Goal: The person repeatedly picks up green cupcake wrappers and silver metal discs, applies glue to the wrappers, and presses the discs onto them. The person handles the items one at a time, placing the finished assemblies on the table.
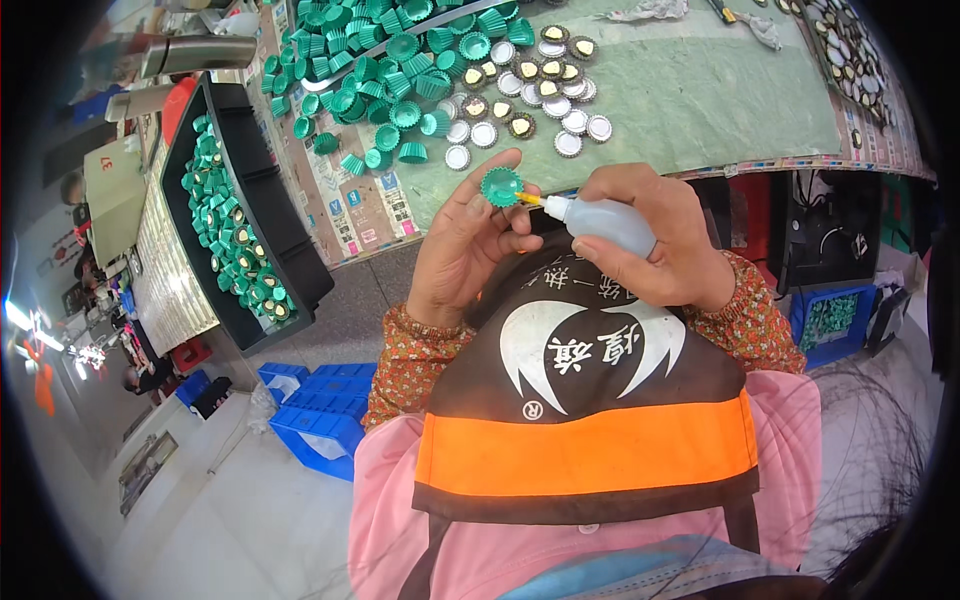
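— Glue could flood that green cap [501,186], I'd say; the yellow nozzle tip [529,199] sits right at its rim, and one hard squeeze on the soft squeeze bottle [605,221] would overfill it or run onto the fingers

— Could the cap slip too?

— Likely, since it's only pinched at the edge. The left hand [462,248] has thumb and fingertips closed lightly on it, open side toward the nozzle, held in the air just in front of the table edge [540,195]

— And the other hand?

— The right hand [655,245] is wrapped fully around the bottle, fingers curled shut over its body, nozzle pointing left into the cap

— What's nearby?

— A heap of loose green caps [385,70] and a cluster of silver discs [530,95] on the table beyond the hands, plus a black tray [290,250] of caps to the left
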